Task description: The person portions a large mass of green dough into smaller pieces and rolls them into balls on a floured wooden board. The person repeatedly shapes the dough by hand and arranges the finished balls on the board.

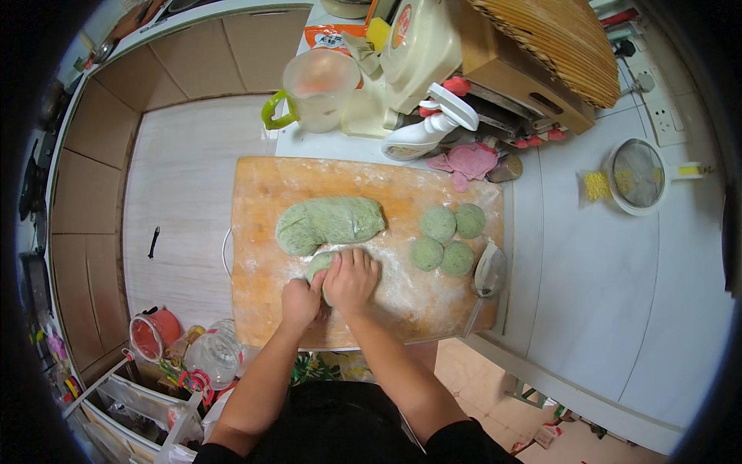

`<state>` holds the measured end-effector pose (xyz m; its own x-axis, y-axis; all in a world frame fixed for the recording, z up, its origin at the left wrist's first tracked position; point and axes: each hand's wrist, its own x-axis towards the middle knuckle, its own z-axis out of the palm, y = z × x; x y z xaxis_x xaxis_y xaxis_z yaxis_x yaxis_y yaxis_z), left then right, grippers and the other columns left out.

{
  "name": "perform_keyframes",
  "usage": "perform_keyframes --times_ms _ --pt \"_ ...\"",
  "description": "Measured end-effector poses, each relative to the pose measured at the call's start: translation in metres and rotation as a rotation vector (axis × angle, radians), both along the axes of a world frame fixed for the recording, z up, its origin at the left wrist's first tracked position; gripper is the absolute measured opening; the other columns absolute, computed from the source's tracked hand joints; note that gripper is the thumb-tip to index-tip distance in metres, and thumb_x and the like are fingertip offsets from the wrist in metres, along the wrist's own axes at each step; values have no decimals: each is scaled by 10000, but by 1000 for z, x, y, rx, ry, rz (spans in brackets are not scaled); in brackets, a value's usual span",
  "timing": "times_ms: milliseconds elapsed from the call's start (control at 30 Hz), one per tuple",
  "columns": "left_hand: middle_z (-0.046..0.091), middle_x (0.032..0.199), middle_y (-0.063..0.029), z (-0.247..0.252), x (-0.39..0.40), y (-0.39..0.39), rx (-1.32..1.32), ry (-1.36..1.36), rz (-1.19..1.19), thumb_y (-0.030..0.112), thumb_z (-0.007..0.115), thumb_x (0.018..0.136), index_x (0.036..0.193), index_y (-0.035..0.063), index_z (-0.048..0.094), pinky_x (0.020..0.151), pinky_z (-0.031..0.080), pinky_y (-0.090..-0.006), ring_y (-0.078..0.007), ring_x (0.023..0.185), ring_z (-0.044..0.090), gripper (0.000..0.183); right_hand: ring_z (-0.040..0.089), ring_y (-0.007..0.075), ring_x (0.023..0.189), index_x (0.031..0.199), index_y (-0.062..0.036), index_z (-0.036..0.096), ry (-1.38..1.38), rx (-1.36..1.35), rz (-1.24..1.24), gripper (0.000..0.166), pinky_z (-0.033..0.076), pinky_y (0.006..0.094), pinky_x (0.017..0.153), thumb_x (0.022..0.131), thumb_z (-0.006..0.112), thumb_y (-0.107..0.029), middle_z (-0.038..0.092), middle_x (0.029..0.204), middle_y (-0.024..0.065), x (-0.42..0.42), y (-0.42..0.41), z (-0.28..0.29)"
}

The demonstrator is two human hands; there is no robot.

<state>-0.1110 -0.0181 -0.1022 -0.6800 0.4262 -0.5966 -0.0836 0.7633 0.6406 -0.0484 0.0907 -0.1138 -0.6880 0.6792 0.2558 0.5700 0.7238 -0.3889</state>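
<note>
On a floured wooden board [255,191], both my hands are on a small piece of green dough [319,264]. My left hand [301,301] grips its near left side, with the thumb beside the other hand. Over its right part lies my right hand [353,278], fingers together and partly curled, hiding much of the piece. A thick green dough log [330,223] rests just beyond them. Several round green dough balls sit clustered to the right, among them a front one [427,253]. Beside the balls, a small mesh sieve [490,272] holding white flour leans at the board's right edge.
Behind the board stand a white spray bottle [423,133], a pink cloth [469,162], a small jar [507,168] and a plastic pitcher [322,87] with a green handle. A strainer [637,177] is at the right. Large clear bottles [214,354] stand at lower left.
</note>
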Motion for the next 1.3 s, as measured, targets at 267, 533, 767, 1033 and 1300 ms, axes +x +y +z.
perform_keyframes --times_ms 267,533,767,1033,1300 --pt "686 997 -253 29 -34 -56 425 -1059 -99 613 453 990 1186 -86 549 718 583 -411 -321 823 711 732 565 307 661 715 -73 587 73 -9 164 174 411 401 678 832 638 -191 602 727 99 6 -9 87" --pt "544 1383 -171 54 -14 -43 900 -1767 406 773 361 911 1480 47 402 1018 471 -535 -354 1246 559 923 581 297 840 967 -58 689 117 -146 161 213 432 408 767 880 633 -245 611 927 108 37 -52 127" --pt "659 1168 -140 51 0 -23 768 -1339 165 572 436 1013 1251 23 609 836 576 -347 -270 1075 661 623 592 334 1057 1175 5 648 454 -361 -7 381 452 422 955 862 658 -212 611 1174 171 68 -35 152" --pt "633 1075 -68 132 84 28 741 -756 368 575 389 1037 1179 37 600 865 483 -294 -184 959 601 595 636 386 1024 1189 34 608 703 -338 115 347 506 441 885 928 572 -192 657 1139 205 96 -15 123" --pt "590 1244 -163 124 116 62 683 -1068 601 777 445 893 1299 73 496 997 460 -453 -332 1143 576 814 670 291 895 1049 6 651 760 -615 44 191 517 356 803 934 612 -142 680 980 154 150 31 152"
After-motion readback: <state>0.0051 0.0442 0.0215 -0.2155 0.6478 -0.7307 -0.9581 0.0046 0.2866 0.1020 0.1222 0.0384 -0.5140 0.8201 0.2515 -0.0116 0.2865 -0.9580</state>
